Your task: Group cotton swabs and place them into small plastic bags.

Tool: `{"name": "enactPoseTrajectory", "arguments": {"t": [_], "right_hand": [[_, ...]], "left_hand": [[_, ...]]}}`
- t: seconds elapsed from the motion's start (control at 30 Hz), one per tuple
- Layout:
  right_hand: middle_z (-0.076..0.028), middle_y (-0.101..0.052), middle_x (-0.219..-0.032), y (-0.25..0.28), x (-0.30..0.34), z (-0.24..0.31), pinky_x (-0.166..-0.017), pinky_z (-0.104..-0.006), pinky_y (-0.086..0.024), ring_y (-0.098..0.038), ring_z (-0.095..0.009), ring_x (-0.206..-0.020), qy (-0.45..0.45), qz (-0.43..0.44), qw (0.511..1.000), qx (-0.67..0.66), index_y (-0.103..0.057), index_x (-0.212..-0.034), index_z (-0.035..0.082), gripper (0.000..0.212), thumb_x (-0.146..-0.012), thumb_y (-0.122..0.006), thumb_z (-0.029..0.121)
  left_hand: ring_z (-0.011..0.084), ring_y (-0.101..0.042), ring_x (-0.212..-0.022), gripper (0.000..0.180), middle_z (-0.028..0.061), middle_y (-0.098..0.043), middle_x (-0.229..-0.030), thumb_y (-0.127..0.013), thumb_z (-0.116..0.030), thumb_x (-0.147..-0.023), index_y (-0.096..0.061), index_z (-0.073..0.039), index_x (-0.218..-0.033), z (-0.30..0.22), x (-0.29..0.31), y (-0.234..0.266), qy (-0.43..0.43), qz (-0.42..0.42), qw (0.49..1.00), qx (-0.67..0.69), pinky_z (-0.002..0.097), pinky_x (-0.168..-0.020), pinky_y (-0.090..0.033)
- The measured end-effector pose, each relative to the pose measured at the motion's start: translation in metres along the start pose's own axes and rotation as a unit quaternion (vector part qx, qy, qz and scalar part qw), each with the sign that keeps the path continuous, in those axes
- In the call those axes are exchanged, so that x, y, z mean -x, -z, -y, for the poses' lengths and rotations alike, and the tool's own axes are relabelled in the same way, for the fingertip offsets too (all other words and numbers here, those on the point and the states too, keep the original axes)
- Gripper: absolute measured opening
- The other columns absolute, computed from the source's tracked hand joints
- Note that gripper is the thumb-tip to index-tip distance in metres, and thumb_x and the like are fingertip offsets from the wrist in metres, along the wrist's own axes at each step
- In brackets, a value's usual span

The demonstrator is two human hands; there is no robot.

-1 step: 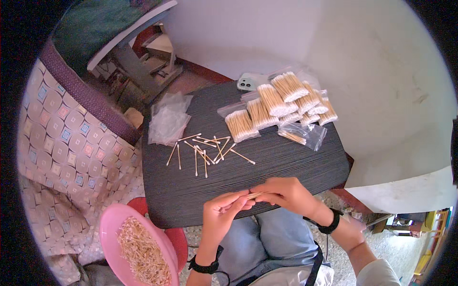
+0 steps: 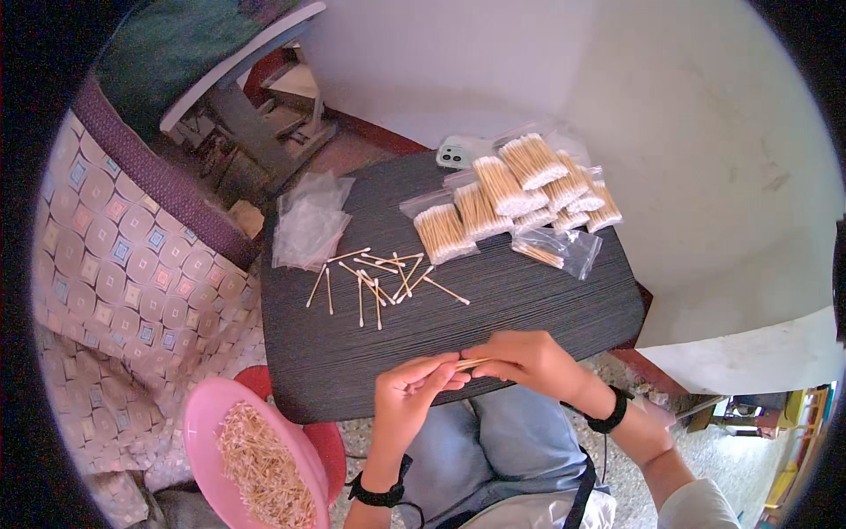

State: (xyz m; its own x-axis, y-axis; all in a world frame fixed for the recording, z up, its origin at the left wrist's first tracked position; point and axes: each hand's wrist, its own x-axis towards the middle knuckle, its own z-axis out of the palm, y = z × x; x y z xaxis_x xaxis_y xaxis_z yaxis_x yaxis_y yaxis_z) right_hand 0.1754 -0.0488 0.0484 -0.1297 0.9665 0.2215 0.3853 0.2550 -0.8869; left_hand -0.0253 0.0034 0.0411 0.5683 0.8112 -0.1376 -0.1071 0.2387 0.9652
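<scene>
Over the near edge of the dark table, both hands meet at a small bunch of cotton swabs (image 2: 469, 362). My left hand (image 2: 416, 381) is closed around one end, its thumb and fingers pinching the sticks. The fingers of my right hand (image 2: 522, 357) are closed on the other end and cover part of it. Beyond the hands, several loose cotton swabs (image 2: 377, 286) lie scattered on the tabletop. At lower left, a pink basin (image 2: 201, 432) holds a large heap of cotton swabs (image 2: 264, 467).
Clear bags packed with cotton swabs (image 2: 520, 185) are piled at the table's far right. One bag with only a few swabs (image 2: 573, 253) lies in front. Flat empty plastic bags (image 2: 310, 220) rest at far left. A phone (image 2: 455, 152) lies at the back edge, near the wall (image 2: 696, 132).
The fingers of my right hand have shifted slightly on the swabs, and a little more of the sticks shows. My left hand keeps its place.
</scene>
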Motion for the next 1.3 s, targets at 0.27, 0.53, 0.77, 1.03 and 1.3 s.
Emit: {"name": "enactPoseTrajectory", "arguments": {"t": [0.27,0.53,0.77,1.03,1.3], "right_hand": [[-0.012,-0.066,-0.081,0.005,0.016,0.003,-0.058,-0.0308,-0.05,-0.064,-0.021,-0.067,-0.085,-0.023,0.996,-0.033,-0.069,-0.104,0.004,0.019,-0.09,-0.063,0.015],[-0.006,-0.062,-0.072,0.003,0.023,0.004,-0.052,-0.0243,-0.045,-0.058,-0.01,-0.058,-0.117,-0.04,0.986,-0.115,-0.069,-0.112,0.006,0.024,-0.089,-0.063,0.008],[-0.007,-0.064,-0.076,-0.001,0.028,-0.001,-0.052,-0.0245,-0.047,-0.059,-0.011,-0.058,-0.051,-0.058,0.993,-0.087,-0.069,-0.113,0.006,0.025,-0.089,-0.063,0.006],[-0.01,-0.065,-0.083,0.004,0.024,-0.01,-0.059,-0.0314,-0.051,-0.064,-0.021,-0.066,0.066,-0.015,0.998,-0.002,-0.068,-0.116,0.01,0.034,-0.083,-0.064,0.005],[-0.009,-0.067,-0.085,0.007,0.022,0.001,-0.06,-0.0289,-0.052,-0.064,-0.016,-0.069,-0.036,-0.013,0.996,-0.086,-0.064,-0.121,0.009,0.032,-0.089,-0.061,0.006]], "left_hand": [[0.0249,-0.07,-0.081,0.025,0.0204,-0.068,-0.097,-0.061,-0.002,-0.091,-0.062,0.009,-0.113,0.007,-0.001,-0.014,-0.07,0.023,0.997,-0.024,0.0318,-0.072,-0.06],[0.0258,-0.07,-0.084,0.023,0.0205,-0.068,-0.097,-0.058,-0.005,-0.093,-0.062,0.01,-0.111,0.003,0.0,-0.017,-0.016,0.021,1.0,-0.008,0.0318,-0.074,-0.06],[0.0245,-0.07,-0.084,0.028,0.0214,-0.068,-0.097,-0.06,-0.011,-0.093,-0.062,0.011,-0.11,0.006,0.0,-0.015,0.077,-0.016,0.995,0.063,0.0281,-0.074,-0.059],[0.0238,-0.07,-0.09,0.033,0.0217,-0.068,-0.1,-0.062,-0.012,-0.092,-0.06,0.013,-0.113,0.002,0.004,-0.011,0.12,-0.015,0.988,0.1,0.026,-0.079,-0.057],[0.0263,-0.067,-0.097,0.03,0.0226,-0.066,-0.107,-0.058,-0.008,-0.094,-0.058,0.013,-0.116,-0.007,0.007,-0.015,0.078,0.026,0.995,0.057,0.029,-0.086,-0.056]]}}
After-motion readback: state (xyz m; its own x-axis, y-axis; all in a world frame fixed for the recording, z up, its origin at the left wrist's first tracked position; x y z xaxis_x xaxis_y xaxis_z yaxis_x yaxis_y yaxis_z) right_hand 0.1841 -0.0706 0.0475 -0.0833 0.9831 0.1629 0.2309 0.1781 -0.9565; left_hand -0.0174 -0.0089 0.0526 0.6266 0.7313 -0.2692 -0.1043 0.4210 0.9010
